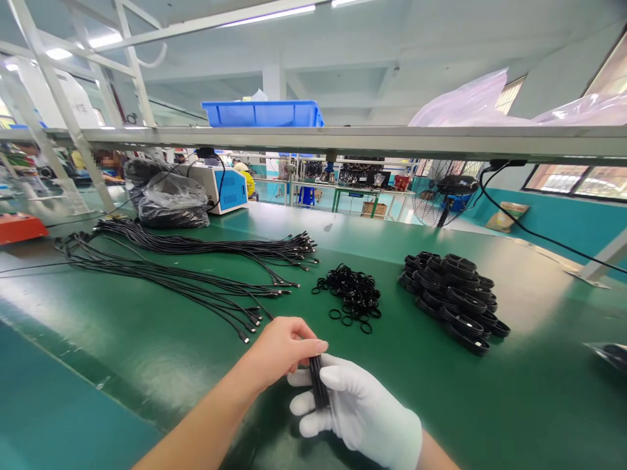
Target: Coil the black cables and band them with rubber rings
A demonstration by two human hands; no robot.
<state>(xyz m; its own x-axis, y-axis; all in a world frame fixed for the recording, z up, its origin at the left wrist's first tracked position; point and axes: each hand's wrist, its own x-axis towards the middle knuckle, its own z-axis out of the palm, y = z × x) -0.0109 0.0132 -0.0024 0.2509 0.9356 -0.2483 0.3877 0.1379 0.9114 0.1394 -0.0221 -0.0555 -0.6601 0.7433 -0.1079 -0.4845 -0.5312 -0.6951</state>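
My bare left hand pinches the upper end of a coiled black cable. My right hand, in a white glove, wraps its fingers round the same coil from the right. The coil stands roughly upright between both hands, partly hidden by the fingers. Just beyond them lies a heap of small black rings, with a few loose at its near edge. Left of my hands, long black cables stretch over the table, their metal plugs pointing right. A pile of wound black cables sits to the right.
A green table carries everything. At the back left are a plastic-wrapped bundle and a blue-and-white machine. Overhead, a shelf holds a blue bin. A black cord hangs at right, near a fan.
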